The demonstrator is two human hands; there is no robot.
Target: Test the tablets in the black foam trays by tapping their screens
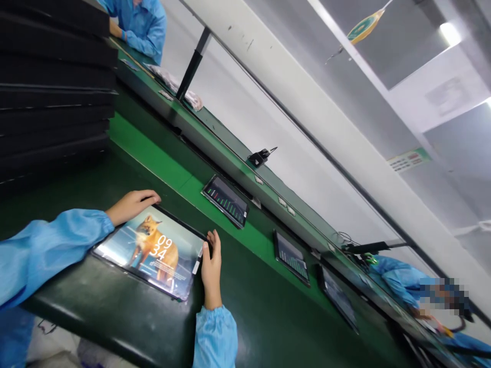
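A tablet (153,253) with its screen lit lies before me at the green table's near edge. Its screen shows a fox and the digits 09 34, and a small white label sits at its right edge. My left hand (132,206) grips the tablet's upper left side, fingers along the far edge. At the right edge, my right hand (212,268) holds the tablet near its upper right corner, thumb and fingers upward. Parts of the fingers behind the frame are hidden.
Tall black stacked trays (57,92) stand at the left. Beyond the tablet lie a second tablet (226,200), a third tablet (291,257) and another dark tablet (337,296). A raised shelf (230,145) carries a small black device (261,157). Co-workers in blue sit beyond.
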